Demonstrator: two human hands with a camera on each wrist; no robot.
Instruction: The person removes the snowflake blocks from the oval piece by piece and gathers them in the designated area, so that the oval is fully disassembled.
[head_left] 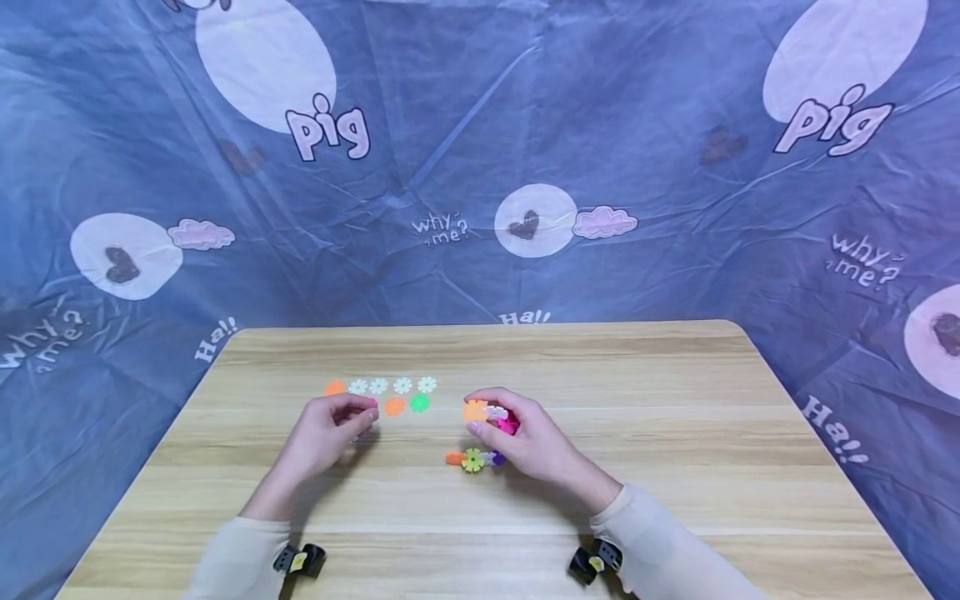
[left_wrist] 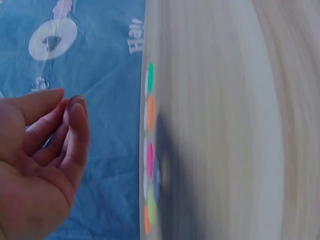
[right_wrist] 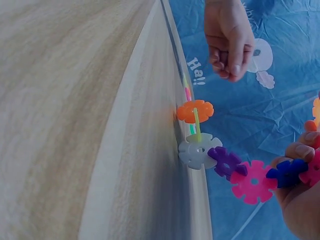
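Observation:
My right hand (head_left: 536,437) pinches a chain of linked flower-shaped discs near its upper end, by an orange disc (head_left: 476,411). From the hand (right_wrist: 300,210) the chain curves down through pink (right_wrist: 253,182), purple (right_wrist: 227,162) and whitish (right_wrist: 195,155) discs, then a yellow-green one seen edge-on and an orange one (right_wrist: 195,111) at its end. My left hand (head_left: 322,433) hovers over the left side of the table, beside loose discs. Its fingers (left_wrist: 75,140) curve loosely towards the thumb, with nothing visible between them.
Several loose discs lie in rows on the wooden table (head_left: 420,508), among them white (head_left: 402,385), orange (head_left: 394,406) and green (head_left: 419,402); the left hand partly covers others. A blue printed cloth (head_left: 450,167) hangs behind and beside the table.

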